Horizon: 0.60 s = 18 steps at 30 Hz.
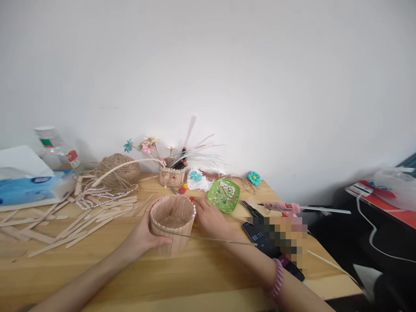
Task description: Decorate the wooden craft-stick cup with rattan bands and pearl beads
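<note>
A round cup built of upright popsicle sticks [173, 222], with pearl beads along its rim, stands on the wooden table [136, 273]. My left hand [143, 236] grips its near left side. My right hand [209, 219] holds its right side. A thin stick or wire [221, 239] runs from the cup's front rim to the right, across my right forearm.
Loose popsicle sticks [74, 221] and a pearl string [97, 197] lie left. Behind are a twine ball [118, 170], a tissue box [29, 186], a small pot with flowers [171, 175] and a green dish [223, 195]. A glue gun [282, 207] and phone [260, 237] lie right.
</note>
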Each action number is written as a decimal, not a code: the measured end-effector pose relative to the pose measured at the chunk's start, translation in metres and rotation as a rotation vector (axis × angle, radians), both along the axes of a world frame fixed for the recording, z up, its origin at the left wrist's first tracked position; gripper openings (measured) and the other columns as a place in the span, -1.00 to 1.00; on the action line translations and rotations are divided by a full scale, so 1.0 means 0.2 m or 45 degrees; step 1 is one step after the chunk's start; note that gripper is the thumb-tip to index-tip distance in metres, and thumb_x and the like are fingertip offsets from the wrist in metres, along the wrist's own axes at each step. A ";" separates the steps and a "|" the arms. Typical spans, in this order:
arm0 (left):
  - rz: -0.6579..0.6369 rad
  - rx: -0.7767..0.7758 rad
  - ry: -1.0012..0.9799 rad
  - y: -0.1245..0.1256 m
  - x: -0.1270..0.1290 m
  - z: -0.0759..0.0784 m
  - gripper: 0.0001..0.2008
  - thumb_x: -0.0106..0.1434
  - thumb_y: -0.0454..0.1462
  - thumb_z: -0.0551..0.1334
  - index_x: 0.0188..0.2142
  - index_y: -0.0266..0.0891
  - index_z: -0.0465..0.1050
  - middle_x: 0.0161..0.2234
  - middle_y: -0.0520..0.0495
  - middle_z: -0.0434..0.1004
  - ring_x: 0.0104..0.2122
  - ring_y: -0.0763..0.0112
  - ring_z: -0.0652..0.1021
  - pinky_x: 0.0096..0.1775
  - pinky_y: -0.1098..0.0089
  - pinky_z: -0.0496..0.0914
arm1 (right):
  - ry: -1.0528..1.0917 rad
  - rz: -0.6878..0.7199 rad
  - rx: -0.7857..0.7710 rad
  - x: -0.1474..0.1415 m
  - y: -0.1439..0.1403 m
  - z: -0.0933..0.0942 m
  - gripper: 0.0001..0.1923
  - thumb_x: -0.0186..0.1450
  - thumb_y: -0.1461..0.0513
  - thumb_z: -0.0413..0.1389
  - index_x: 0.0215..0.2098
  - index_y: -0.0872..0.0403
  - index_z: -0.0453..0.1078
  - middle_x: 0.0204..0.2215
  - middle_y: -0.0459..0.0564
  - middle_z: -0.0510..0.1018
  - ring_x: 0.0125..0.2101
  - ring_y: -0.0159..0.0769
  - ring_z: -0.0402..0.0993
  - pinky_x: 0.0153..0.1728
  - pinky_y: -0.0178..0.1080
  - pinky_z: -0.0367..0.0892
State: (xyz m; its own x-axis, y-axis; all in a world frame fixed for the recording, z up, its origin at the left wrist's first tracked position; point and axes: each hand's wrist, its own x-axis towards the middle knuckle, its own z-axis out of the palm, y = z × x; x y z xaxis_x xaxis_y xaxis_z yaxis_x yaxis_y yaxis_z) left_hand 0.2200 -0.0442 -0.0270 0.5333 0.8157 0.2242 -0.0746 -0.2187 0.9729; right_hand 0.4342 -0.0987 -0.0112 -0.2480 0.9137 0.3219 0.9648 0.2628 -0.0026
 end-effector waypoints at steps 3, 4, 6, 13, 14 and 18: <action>0.000 -0.026 0.021 0.01 0.01 -0.05 0.08 -0.28 -0.07 0.47 0.20 -0.16 -0.01 0.20 -0.32 0.14 0.19 -0.09 0.17 0.20 -0.06 -0.02 | -0.017 0.044 -0.133 0.10 -0.26 0.10 -0.66 0.28 0.32 -0.01 0.02 0.22 0.31 0.06 0.21 0.36 0.06 -0.10 0.26 0.03 -0.10 0.25; -0.014 -0.035 0.021 0.01 0.01 -0.06 0.09 -0.28 -0.07 0.47 0.20 -0.15 -0.02 0.20 -0.32 0.14 0.20 -0.11 0.16 0.20 -0.07 -0.02 | -0.011 0.047 -0.173 0.15 -0.37 0.14 -0.71 0.28 0.30 0.00 -0.04 0.18 0.36 -0.01 0.16 0.43 0.01 -0.13 0.32 -0.01 -0.14 0.29; -0.075 -0.060 0.012 0.01 0.01 -0.10 0.12 -0.30 -0.06 0.48 0.22 -0.14 -0.04 0.20 -0.32 0.15 0.19 -0.14 0.16 0.19 -0.08 0.00 | 0.129 -0.001 -0.299 0.25 -0.59 0.20 -0.71 0.32 0.28 -0.07 -0.03 0.10 0.35 -0.04 0.08 0.47 -0.06 -0.25 0.39 -0.09 -0.26 0.32; -0.401 -0.143 -0.064 -0.09 0.07 -0.15 0.11 -0.31 -0.07 0.49 0.20 0.04 -0.06 0.21 -0.21 0.12 0.19 -0.14 0.17 0.17 -0.04 0.08 | 0.391 -1.388 -0.177 0.81 -1.01 0.21 -0.57 0.21 -0.08 -0.08 -0.55 0.01 0.39 -0.60 -0.03 0.48 -0.53 -0.18 0.41 -0.55 -0.27 0.19; -0.437 -0.154 -0.076 -0.11 0.10 -0.14 0.10 -0.30 -0.08 0.49 0.20 0.05 -0.04 0.22 -0.20 0.10 0.20 -0.13 0.15 0.18 -0.03 0.06 | 0.464 -1.429 -0.061 0.89 -1.00 0.21 -0.60 0.15 -0.10 -0.01 -0.52 0.01 0.39 -0.53 0.00 0.50 -0.47 -0.14 0.42 -0.52 -0.26 0.20; -0.499 -0.197 -0.136 -0.19 0.23 -0.09 0.06 -0.25 -0.15 0.50 0.18 -0.01 -0.06 0.24 -0.25 0.04 0.22 -0.11 0.09 0.18 -0.03 0.02 | 0.938 -1.135 0.114 1.08 -0.84 0.19 -0.58 -0.09 -0.01 0.24 -0.38 0.12 0.43 -0.38 0.09 0.50 -0.31 -0.12 0.40 -0.42 -0.25 0.26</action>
State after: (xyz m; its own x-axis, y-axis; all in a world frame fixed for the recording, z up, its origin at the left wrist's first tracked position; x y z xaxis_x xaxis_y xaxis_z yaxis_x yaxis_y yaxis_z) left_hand 0.2655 -0.0814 -0.0460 0.7895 0.5848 0.1861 -0.2253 -0.0059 0.9743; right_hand 0.6498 -0.2672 0.0273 0.7465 0.6368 0.1931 0.5806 -0.4815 -0.6565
